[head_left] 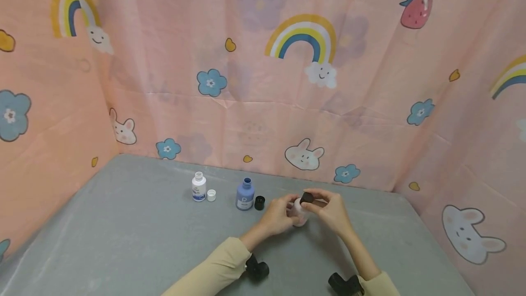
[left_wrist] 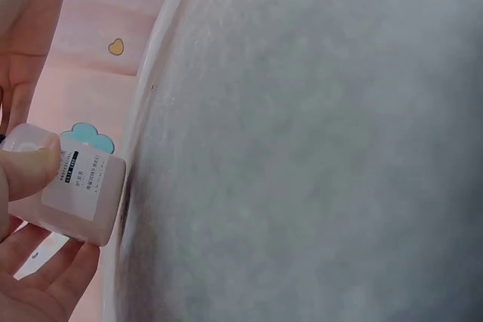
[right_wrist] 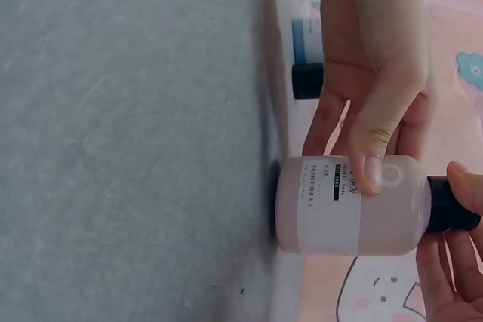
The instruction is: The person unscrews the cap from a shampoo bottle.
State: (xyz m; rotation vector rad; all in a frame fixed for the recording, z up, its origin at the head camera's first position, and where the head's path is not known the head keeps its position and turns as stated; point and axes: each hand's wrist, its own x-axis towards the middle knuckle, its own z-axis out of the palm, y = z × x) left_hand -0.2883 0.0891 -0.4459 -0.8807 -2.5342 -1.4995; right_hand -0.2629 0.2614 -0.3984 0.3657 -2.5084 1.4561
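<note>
A pale pink bottle (right_wrist: 392,216) with a white printed label stands upright on the table. My left hand (head_left: 280,214) grips its body, thumb across the label side in the right wrist view. With thumb and fingers, my right hand (head_left: 332,211) pinches the black cap (head_left: 307,198) at the bottle's neck. Left of the hands stands a blue bottle (head_left: 245,195) without its cap, a black cap (head_left: 260,203) beside it. Further left is an uncapped white bottle (head_left: 199,187), its white cap (head_left: 211,195) lying next to it.
The grey table (head_left: 135,241) ends at a pink printed curtain (head_left: 255,122) at the back, with more curtain at both sides. Black wrist cameras, one on the left (head_left: 257,269) and one on the right (head_left: 346,284), hang below the forearms.
</note>
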